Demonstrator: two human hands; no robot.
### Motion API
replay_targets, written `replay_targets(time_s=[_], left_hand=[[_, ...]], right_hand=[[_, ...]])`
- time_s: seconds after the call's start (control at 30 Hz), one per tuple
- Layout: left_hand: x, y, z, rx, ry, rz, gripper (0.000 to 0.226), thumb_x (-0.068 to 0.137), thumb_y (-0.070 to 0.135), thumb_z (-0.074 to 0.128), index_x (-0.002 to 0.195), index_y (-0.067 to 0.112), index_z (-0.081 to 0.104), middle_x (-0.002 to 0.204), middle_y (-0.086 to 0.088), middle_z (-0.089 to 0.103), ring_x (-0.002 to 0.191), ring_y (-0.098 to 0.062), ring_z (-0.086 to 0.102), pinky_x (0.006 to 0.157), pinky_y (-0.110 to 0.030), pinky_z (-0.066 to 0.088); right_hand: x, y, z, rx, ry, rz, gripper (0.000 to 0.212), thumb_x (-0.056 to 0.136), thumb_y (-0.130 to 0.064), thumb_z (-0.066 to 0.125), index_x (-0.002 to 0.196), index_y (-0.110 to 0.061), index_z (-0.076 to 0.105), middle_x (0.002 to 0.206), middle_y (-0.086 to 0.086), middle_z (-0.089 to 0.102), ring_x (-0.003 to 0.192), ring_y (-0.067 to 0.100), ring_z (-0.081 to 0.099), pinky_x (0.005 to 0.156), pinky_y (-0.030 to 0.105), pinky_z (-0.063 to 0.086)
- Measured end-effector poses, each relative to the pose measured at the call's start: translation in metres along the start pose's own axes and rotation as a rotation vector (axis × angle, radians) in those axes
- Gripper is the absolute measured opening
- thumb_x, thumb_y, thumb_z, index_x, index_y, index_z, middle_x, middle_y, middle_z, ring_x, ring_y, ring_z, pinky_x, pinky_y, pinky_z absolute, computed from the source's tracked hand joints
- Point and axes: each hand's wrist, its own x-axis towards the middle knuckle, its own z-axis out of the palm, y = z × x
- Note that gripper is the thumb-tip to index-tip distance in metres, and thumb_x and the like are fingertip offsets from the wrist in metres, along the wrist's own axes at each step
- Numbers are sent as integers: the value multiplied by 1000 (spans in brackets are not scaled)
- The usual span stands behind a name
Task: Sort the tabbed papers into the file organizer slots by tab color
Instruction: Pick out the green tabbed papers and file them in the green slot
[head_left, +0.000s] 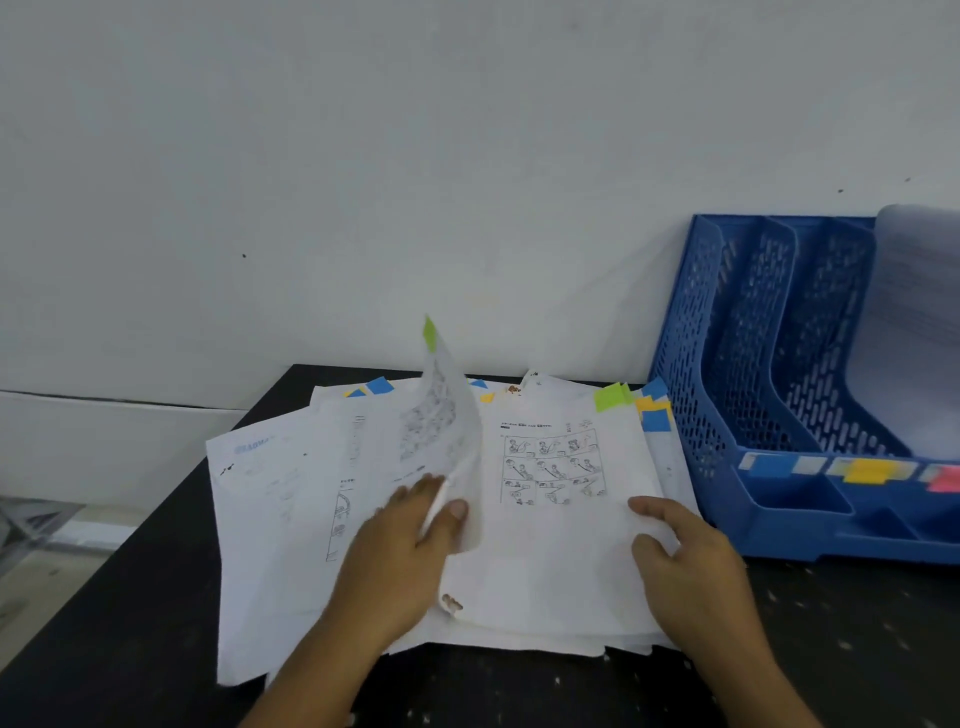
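Observation:
A loose pile of white tabbed papers (550, 561) lies spread on the black table. My left hand (410, 545) pinches the edge of one sheet with a green tab (430, 332), and that sheet (441, 415) stands lifted and curled above the pile. My right hand (685, 556) rests on the pile's right edge with fingers loosely bent. Green, yellow and blue tabs (652, 410) stick out at the pile's far edge. The blue mesh file organizer (696, 322) stands to the right, its front carrying blue, yellow and pink labels (867, 470).
One sheet (914, 322) stands in the organizer's rightmost slot; the other slots look empty. A pale wall (363, 182) runs right behind the table. The black table (857, 623) drops off at its left edge, with floor below.

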Motion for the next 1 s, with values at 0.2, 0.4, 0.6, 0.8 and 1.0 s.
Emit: replay_targets(time_s=[0.2, 0.4, 0.6, 0.8, 1.0], left_hand=[[-8, 29, 45, 73, -245, 110, 55, 96, 53, 36, 146, 32, 34, 158, 11, 22, 148, -13, 7, 119, -32, 1], [-10, 40, 70, 143, -318, 169, 60, 95, 58, 34, 147, 28, 34, 159, 7, 20, 148, -17, -3, 120, -37, -3], [-3, 21, 46, 47, -59, 142, 48, 94, 50, 45, 139, 32, 46, 149, 14, 39, 143, -5, 20, 118, -28, 17], [12, -24, 25, 420, -130, -50, 84, 87, 72, 25, 154, 24, 8, 162, 4, 0, 148, -21, -9, 120, -37, -3], [17, -31, 23, 372, -106, -39, 81, 85, 72, 37, 152, 29, 21, 160, 10, 10, 148, -16, 0, 119, -35, 5]], right_hand=[[-6, -3, 5, 44, -44, -23, 22, 97, -31, 54, 110, -25, 69, 104, -13, 64, 91, 5, 54, 82, 21, 44], [-8, -7, 1, 186, -115, 55, 22, 86, -50, 65, 90, -28, 68, 90, -15, 69, 86, -3, 61, 73, 20, 47], [0, 1, -4, 148, -62, 164, 54, 90, -8, 65, 137, -24, 43, 115, 1, 65, 98, 18, 60, 82, 32, 51], [4, 5, -10, -53, 12, 160, 74, 91, -9, 60, 151, -26, 21, 135, 7, 57, 123, 31, 51, 100, 44, 43], [4, 3, -10, -78, 23, 142, 72, 90, -9, 61, 150, -22, 25, 139, 6, 54, 125, 30, 51, 101, 43, 43]])
